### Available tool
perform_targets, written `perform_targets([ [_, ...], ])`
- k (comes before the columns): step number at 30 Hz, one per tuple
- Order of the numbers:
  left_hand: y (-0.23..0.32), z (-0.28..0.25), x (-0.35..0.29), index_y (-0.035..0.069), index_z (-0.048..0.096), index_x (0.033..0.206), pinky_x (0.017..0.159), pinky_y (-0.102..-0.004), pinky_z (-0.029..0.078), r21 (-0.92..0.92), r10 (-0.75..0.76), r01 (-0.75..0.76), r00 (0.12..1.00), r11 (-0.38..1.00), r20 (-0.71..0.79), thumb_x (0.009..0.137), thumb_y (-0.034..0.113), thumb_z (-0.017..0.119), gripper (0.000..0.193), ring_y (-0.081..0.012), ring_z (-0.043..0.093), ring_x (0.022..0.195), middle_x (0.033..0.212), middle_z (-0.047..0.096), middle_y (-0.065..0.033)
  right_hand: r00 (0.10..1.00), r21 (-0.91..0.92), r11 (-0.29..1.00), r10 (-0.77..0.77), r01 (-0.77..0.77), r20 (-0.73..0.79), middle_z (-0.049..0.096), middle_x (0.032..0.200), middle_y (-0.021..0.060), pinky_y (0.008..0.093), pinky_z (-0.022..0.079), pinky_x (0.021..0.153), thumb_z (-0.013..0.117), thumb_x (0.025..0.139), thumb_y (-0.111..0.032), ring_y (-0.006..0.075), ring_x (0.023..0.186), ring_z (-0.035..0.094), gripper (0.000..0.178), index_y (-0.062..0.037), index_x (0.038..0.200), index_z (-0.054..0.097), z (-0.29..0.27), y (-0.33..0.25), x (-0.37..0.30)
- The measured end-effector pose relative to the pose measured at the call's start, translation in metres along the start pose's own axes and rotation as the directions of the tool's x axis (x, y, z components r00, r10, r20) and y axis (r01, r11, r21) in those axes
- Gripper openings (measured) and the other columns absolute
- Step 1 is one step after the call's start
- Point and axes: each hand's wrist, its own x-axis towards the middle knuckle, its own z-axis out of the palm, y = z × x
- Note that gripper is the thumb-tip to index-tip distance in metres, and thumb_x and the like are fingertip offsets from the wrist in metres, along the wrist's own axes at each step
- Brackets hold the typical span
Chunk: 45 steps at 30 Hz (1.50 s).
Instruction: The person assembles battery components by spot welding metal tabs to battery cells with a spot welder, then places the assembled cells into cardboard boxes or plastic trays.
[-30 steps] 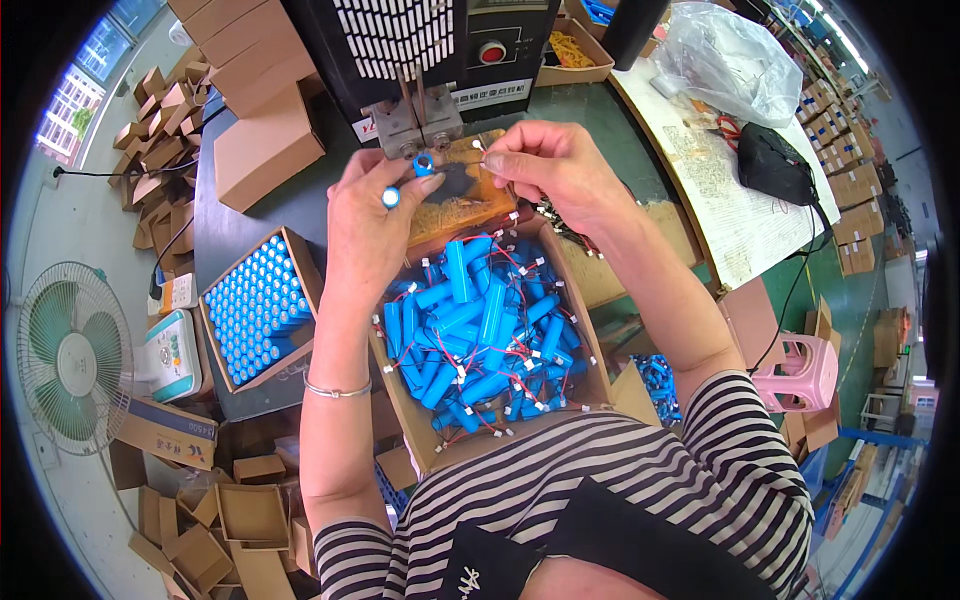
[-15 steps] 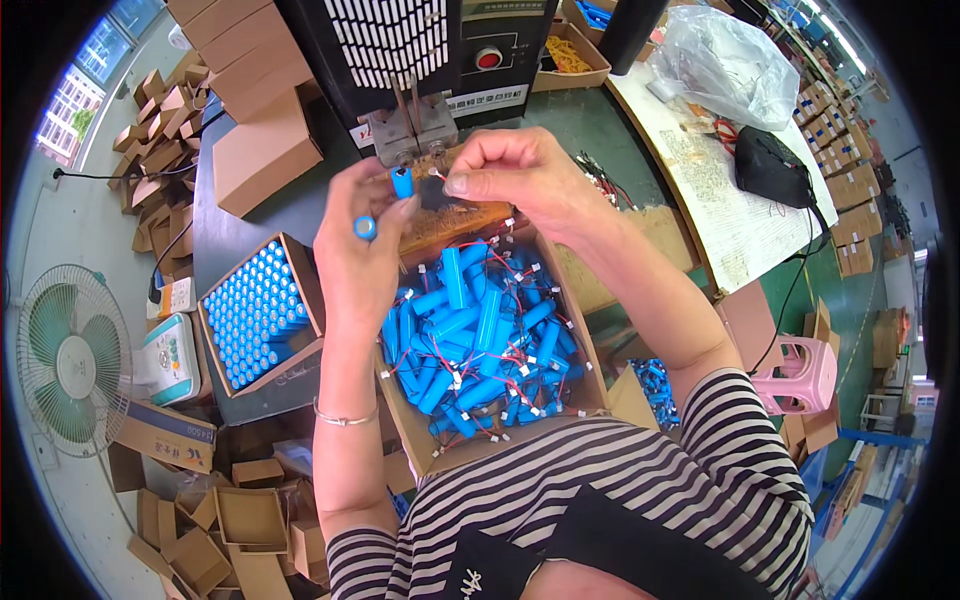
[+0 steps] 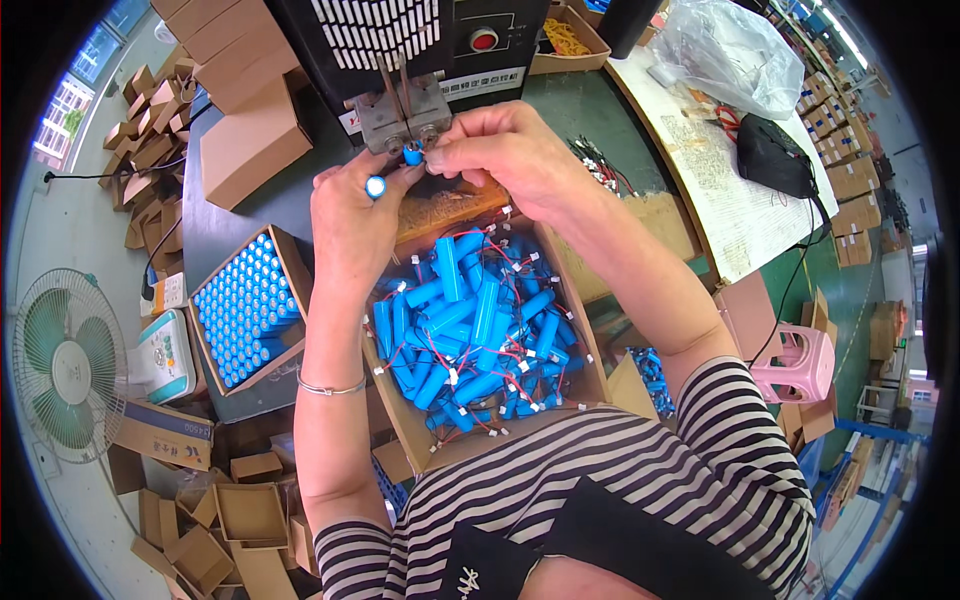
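Note:
My left hand (image 3: 355, 215) is closed on two blue cylindrical battery cells. One battery cell (image 3: 413, 155) stands between thumb and fingertips, its top end at the spot welder's electrodes. A second battery cell (image 3: 376, 187) is tucked among the fingers, its pale end facing up. My right hand (image 3: 500, 160) pinches a thin wire lead close beside the first cell; the fingers mostly hide the lead. Just beyond both hands is the spot welder (image 3: 400, 118), with two metal rods above its electrode block. Below them a cardboard box (image 3: 590, 330) holds many blue cells with red wires and white connectors.
To the left, a carton (image 3: 300, 335) holds rows of upright blue cells. Loose wire leads (image 3: 600, 165) lie right of my right hand. Farther right are a paper-covered board (image 3: 690, 180), a plastic bag (image 3: 735, 60) and a black pouch (image 3: 775, 158). A fan (image 3: 70, 370) stands far left.
Both hands have moved closer together and up to the welder's electrodes. The front cell has gone from below the electrode block to right at it, and the right fingertips now meet it.

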Motion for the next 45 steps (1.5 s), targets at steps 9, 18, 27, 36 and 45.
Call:
perform_targets([
  [9, 0.003, -0.003, -0.001, 0.005, 0.067, 0.088, 0.069, -0.0341, 0.045, -0.076, -0.034, 0.037, 0.998, 0.996, 0.048, 0.076, 0.014, 0.065, 0.016, -0.0306, 0.059, 0.07, 0.077, 0.063, -0.0141, 0.999, -0.046, 0.998, -0.043, 0.043, 0.004, 0.056, 0.059, 0.0008, 0.0211, 0.03, 0.047, 0.07, 0.069, -0.012, 0.0057, 0.051, 0.043, 0.012, -0.0017, 0.069, 0.063, 0.006, 0.001, -0.003],
  [18, 0.022, -0.046, -0.036, 0.001, 0.064, 0.094, 0.063, -0.0265, 0.043, -0.247, -0.133, 0.25, 0.902, 0.936, 0.41, 0.078, 0.015, 0.063, 0.021, -0.0151, 0.056, 0.067, 0.078, 0.064, -0.0077, 0.934, -0.427, 0.904, -0.15, -0.003, -0.324, 0.064, 0.082, 0.0049, 0.0223, 0.045, 0.06, 0.059, 0.084, -0.019, 0.0099, 0.073, 0.059, 0.024, 0.0007, 0.097, 0.063, -0.092, 0.003, -0.035],
  [27, 0.015, -0.033, -0.032, 0.001, 0.052, 0.105, 0.068, -0.0221, 0.036, -0.494, -0.263, 0.356, 0.932, 0.793, 0.25, 0.092, 0.019, 0.048, 0.022, -0.0095, 0.043, 0.076, 0.081, 0.049, -0.0029, 0.899, -0.855, 0.36, -0.088, -0.372, -0.428, 0.063, 0.077, 0.0166, 0.039, 0.048, 0.068, 0.06, 0.068, -0.015, 0.0317, 0.077, 0.061, 0.014, -0.0035, 0.076, 0.063, -0.182, 0.061, -0.077],
  [36, 0.004, -0.02, -0.023, 0.003, 0.06, 0.095, 0.081, -0.0343, 0.038, 0.315, 0.103, -0.091, 0.994, 0.945, -0.023, 0.09, 0.03, 0.051, 0.028, -0.0261, 0.051, 0.09, 0.097, 0.052, -0.0117, 0.833, -0.871, 0.409, -0.352, -0.274, -0.427, 0.061, 0.074, 0.0169, 0.0339, 0.048, 0.063, 0.061, 0.074, -0.006, 0.0271, 0.065, 0.06, 0.008, -0.0002, 0.078, 0.058, -0.192, 0.034, -0.092],
  [45, 0.008, -0.01, -0.024, -0.002, 0.05, 0.112, 0.078, -0.0366, 0.038, 0.162, 0.065, -0.076, 0.995, 0.984, 0.075, 0.086, 0.02, 0.057, 0.035, -0.0305, 0.048, 0.085, 0.09, 0.046, -0.0141, 0.862, -0.823, 0.527, -0.297, -0.211, -0.411, 0.061, 0.072, 0.0038, 0.0257, 0.045, 0.061, 0.062, 0.08, -0.011, 0.0121, 0.065, 0.056, 0.014, -0.0017, 0.09, 0.065, -0.166, -0.005, -0.078],
])
